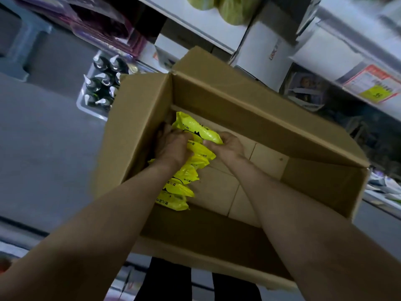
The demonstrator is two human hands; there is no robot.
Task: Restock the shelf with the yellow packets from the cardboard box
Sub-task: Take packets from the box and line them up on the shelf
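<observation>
Left hand [173, 146] is down inside the big brown cardboard box [238, 105], fingers curled round the upper end of a row of shiny yellow plastic packets [184, 181] stacked on edge along the box's left wall. Right hand [227, 146] is just beside it, pinching the end of the topmost yellow packet [198, 129], so both hands have hold of that one. It's pretty cramped: the left wall sits right against the left hand, and the far flap [201, 59] stands up between the box and the white shelf [195, 18]. White cartons [267, 51] sit under that shelf, and there's a red-and-yellow price label [375, 83] further right. A clear tray of dark bottles with white caps [102, 85] is just left of the box.
</observation>
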